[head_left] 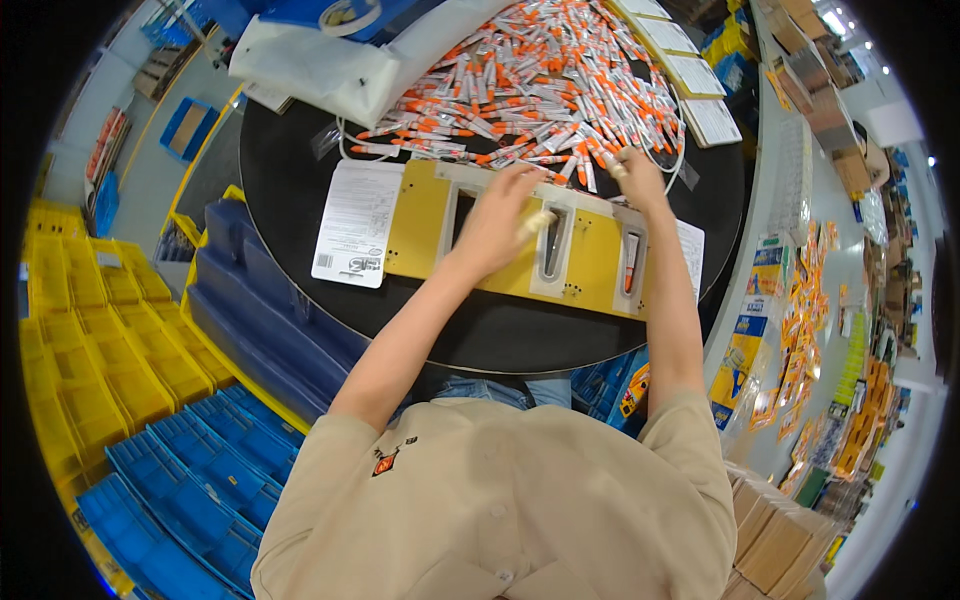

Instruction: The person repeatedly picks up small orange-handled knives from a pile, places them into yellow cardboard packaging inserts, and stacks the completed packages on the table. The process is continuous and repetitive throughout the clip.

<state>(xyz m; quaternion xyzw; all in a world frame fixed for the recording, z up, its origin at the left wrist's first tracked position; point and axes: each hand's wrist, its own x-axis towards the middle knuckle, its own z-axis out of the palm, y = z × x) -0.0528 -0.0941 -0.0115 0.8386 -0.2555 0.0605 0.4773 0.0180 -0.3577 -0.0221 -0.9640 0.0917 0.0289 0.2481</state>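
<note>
"Dozens of orange-capped tubes [545,100] lay heaped on the far half of the table. What step was in hand?"

"Picking from the heap and filling the yellow board [420,230], I judged. The board lay just nearer than the tubes, and its right slot held a single tube [630,270]. I made out no tube in the middle slot [552,250]; the left slot was partly hidden by a hand."

"So what did the next move call for?"

"Probably parting one tube from its neighbours and laying it lengthwise in a slot, cap turned the right way."

"And the hands?"

"The right hand [637,180] was at the near right edge of the heap, fingers bent toward the tubes; I couldn't tell whether they pinched one. The left hand [500,215] lay over the board, fingertips curled at its far edge, its grip likewise impossible to tell."

"The arms?"

"The left forearm [410,330] slanted far and rightward; the right forearm [672,300] ran almost straight away from the body, past the board's right end."

"Anything around them?"

"A white card [355,220] by the board's left end, all on a black round table [290,190]."
</note>
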